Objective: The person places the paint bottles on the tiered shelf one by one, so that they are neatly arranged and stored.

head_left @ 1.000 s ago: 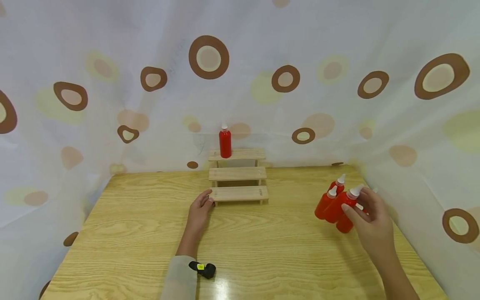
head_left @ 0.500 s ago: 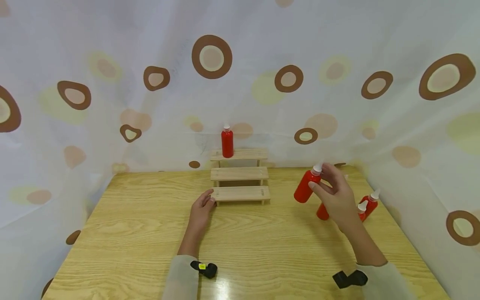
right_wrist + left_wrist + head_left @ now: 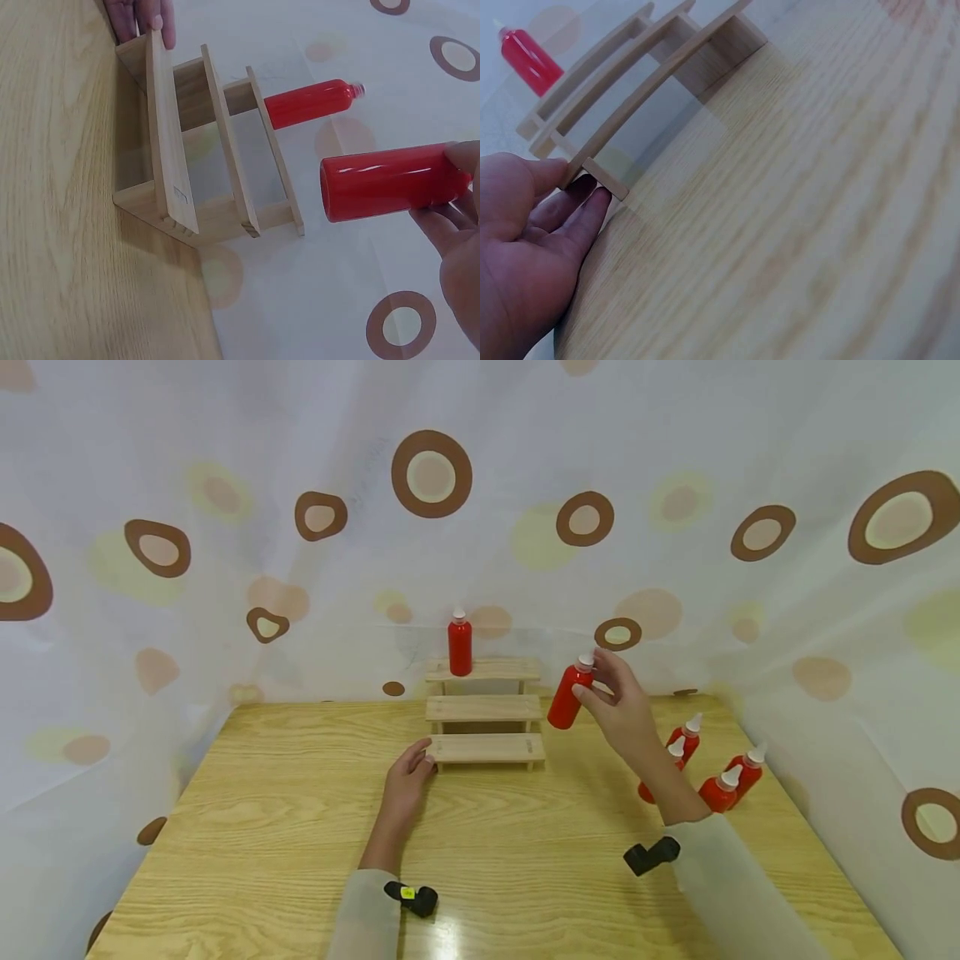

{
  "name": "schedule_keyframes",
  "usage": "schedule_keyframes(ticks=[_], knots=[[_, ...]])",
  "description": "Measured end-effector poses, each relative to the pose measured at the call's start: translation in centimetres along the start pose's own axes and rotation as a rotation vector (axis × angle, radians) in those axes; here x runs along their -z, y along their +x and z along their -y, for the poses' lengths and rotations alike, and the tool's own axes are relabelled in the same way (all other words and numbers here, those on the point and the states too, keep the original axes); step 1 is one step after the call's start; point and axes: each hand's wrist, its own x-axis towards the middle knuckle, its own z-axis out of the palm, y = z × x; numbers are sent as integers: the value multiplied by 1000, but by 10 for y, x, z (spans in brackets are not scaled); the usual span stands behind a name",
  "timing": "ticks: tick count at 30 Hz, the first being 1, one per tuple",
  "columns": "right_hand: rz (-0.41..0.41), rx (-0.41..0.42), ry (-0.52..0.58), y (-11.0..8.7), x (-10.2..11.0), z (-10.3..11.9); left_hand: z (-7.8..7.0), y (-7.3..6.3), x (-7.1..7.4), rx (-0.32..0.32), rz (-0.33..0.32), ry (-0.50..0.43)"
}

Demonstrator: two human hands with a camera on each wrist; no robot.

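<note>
A three-tier wooden stand (image 3: 486,747) is at the back middle of the table. On the left part of its top step stands a red squeeze bottle (image 3: 461,648) with a white cap. My left hand (image 3: 407,775) pinches the left end of the lowest step, its thumb above and fingers below in the left wrist view. To the right of the stand my right hand (image 3: 624,703) holds a second red bottle (image 3: 567,697) near its neck. That bottle hangs tilted in the air, apart from the stand; in the right wrist view my fingers hide its cap (image 3: 397,184).
Several more red bottles (image 3: 722,790) with white nozzle caps stand at the right of the wooden table (image 3: 300,827), partly behind my right forearm. A white patterned sheet (image 3: 345,577) hangs behind and along both sides.
My right hand has lifted a red bottle from the group at the right and carried it left and up beside the stand. My left hand stays at the lowest step.
</note>
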Motion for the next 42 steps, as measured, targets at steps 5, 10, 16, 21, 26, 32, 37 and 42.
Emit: schedule_keyframes(ticks=[5,10,16,21,26,32,37,42], knots=[[24,-10,4,26,-17,-9,0,1,0,5,-5,0],[37,-26,35,51,-36,-18,-1,1,0,-4,-13,3],[42,-34,66,77,-58,-27,-1,0,-1,-1,-18,5],[44,-30,105,95,-77,-30,-3,0,-2,-3,-28,-1],[52,-40,119,108,-92,-34,-5,-2,-2,-11,-25,1],[75,-14,91,115,-104,-32,-5,-3,-1,-12,-18,-2],[91,-2,12,118,-105,-32,-3,-2,-1,-11,-18,-7],[124,-26,-42,122,-103,-34,-1,0,0,-14,-21,4]])
